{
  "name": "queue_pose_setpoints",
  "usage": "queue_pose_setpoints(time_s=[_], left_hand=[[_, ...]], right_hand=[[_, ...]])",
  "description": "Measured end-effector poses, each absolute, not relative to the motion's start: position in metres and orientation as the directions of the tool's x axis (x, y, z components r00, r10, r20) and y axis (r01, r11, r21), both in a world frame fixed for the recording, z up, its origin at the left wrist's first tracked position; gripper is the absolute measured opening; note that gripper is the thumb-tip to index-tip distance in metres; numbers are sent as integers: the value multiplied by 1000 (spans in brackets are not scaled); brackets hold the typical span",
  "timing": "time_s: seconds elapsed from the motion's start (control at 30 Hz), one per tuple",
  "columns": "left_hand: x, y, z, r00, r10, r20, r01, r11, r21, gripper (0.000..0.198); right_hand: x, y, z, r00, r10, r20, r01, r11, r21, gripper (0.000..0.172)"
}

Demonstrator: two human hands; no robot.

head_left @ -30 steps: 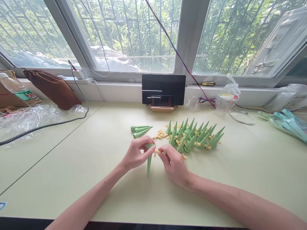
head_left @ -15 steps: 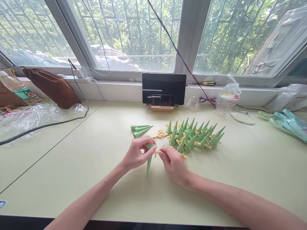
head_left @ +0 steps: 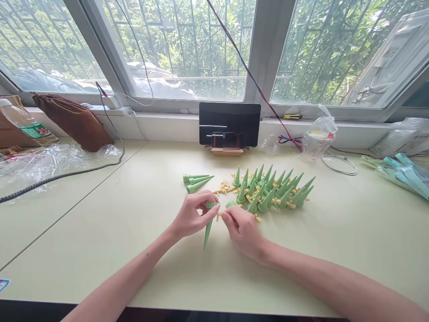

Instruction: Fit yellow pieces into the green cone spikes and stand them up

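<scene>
My left hand [head_left: 197, 214] is closed round the wide top of a green plastic spike [head_left: 208, 232], whose point hangs down toward the table. Facing it, my right hand [head_left: 243, 230] pinches a small yellow plastic valve [head_left: 218, 215] close to the spike's top; whether the two parts touch I cannot tell. A green cap [head_left: 230, 204] shows just behind my right fingers. Beyond that hand, several green spikes [head_left: 268, 192] with yellow valves stand upright in a cluster. Loose yellow valves [head_left: 226, 185] lie in a small heap, and a few green spikes [head_left: 196, 181] lie flat to its left.
At the back a black tablet [head_left: 229, 120] and a phone [head_left: 228, 140] stand on a cardboard holder [head_left: 227, 152]. A black braided cable [head_left: 67, 176] crosses the left side. A bagged cup [head_left: 319, 136], a white cable [head_left: 339, 165] and a teal plastic bag [head_left: 402, 174] lie to the right.
The spike's tip has swung very slightly left in my left hand. My right hand has barely moved, and a little more of the green cap behind it shows.
</scene>
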State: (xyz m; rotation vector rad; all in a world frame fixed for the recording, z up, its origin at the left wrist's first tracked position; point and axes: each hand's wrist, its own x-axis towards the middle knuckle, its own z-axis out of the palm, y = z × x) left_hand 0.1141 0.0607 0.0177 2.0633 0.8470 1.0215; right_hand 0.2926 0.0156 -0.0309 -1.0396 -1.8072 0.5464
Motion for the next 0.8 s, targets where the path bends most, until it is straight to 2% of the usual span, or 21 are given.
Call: queue_pose_setpoints(time_s=[0.17, 0.6, 0.67, 0.77, 0.8], left_hand=[[114, 61, 18, 476, 782, 403, 255, -561, 787, 12], [114, 59, 19, 512, 756, 408, 220, -575, 788, 15], [114, 60, 19, 502, 760, 413, 228, -577, 784, 15], [113, 61, 18, 479, 767, 427, 246, -584, 773, 16], [113, 61, 18, 473, 769, 430, 250, -585, 772, 16]], right_hand=[[291, 14, -27, -208, 839, 503, 406, 542, -736, 25], [293, 15, -31, -246, 844, 476, 451, 535, -714, 42], [293, 14, -29, -234, 862, 450, 423, 507, -751, 36], [292, 12, -27, -204, 880, 428, 363, 474, -802, 18], [292, 12, -27, -199, 880, 432, 351, 476, -807, 18]])
